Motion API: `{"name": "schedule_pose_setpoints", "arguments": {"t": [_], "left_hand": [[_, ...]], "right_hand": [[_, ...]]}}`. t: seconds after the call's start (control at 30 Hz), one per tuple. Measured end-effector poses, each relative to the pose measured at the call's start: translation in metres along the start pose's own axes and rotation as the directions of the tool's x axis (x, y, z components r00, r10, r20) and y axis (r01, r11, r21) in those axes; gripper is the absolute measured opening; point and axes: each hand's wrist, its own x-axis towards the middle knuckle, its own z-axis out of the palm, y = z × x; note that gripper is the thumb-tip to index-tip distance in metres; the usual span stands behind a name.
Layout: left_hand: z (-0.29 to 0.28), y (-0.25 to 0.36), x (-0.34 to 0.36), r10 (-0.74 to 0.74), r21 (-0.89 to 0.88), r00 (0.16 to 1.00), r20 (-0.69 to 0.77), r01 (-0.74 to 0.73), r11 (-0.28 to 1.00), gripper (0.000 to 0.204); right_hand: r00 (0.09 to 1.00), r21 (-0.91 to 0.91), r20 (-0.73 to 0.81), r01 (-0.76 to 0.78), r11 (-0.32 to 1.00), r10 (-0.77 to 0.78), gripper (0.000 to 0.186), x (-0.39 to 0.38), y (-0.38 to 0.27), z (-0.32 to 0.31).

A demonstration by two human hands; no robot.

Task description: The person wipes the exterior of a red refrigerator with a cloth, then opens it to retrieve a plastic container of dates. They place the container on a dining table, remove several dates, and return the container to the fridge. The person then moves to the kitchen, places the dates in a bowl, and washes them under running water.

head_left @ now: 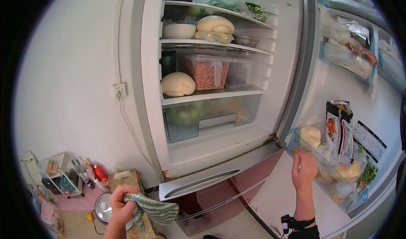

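Observation:
My left hand (122,205) grips a green-and-white striped cloth (154,209) at the lower left, in front of the fridge drawer (198,188). My right hand (303,169) is raised at the lower door bin (347,179) with its fingers curled; whether they hold anything is hidden. That bin holds bags of food (349,169), a tall printed packet (338,129) and leafy greens (367,173). The open fridge (283,70) has shelves with pale dough-like lumps (177,84), a white bowl (179,31), a plastic container of pinkish nuts (209,76) and a clear drawer (177,124) of green produce.
The open door (370,108) fills the right side, with upper bins (344,63) of bags. At the lower left are a small trolley (72,184), bottles (99,173), a pot lid (103,207) and a mat (69,222). A socket with cord (119,90) is on the wall.

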Motion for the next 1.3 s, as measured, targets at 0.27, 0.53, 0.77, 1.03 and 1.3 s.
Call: {"name": "schedule_pose_setpoints", "arguments": {"t": [0.27, 0.53, 0.77, 1.03, 1.3], "left_hand": [[-0.002, 0.025, 0.011, -0.023, -0.153, 0.995, 0.097, 0.037, 0.988, 0.025], [0.003, 0.017, 0.009, -0.090, -0.209, 0.993, 0.080, 0.105, 0.972, 0.024], [0.037, 0.020, 0.031, -0.052, -0.379, 0.995, 0.081, 0.079, 0.922, 0.023], [0.069, 0.010, 0.049, -0.012, -0.332, 1.000, 0.017, 0.017, 0.943, 0.020], [0.078, -0.004, 0.051, -0.056, -0.355, 0.997, -0.053, 0.033, 0.934, 0.019]], "right_hand": [[0.994, 0.259, -0.109, 0.015, 0.966, 0.014, 0.010, 0.070, -0.053, 0.054], [0.957, 0.693, 0.209, -0.290, 0.660, 0.201, 0.023, 0.141, -0.049, 0.130], [0.924, 0.685, 0.254, -0.380, 0.622, 0.284, 0.036, 0.176, -0.030, 0.210], [0.920, 0.641, 0.202, -0.384, 0.665, 0.336, 0.041, 0.200, -0.014, 0.269], [0.917, 0.784, 0.113, -0.319, 0.533, 0.383, 0.035, 0.220, -0.021, 0.293]]}}
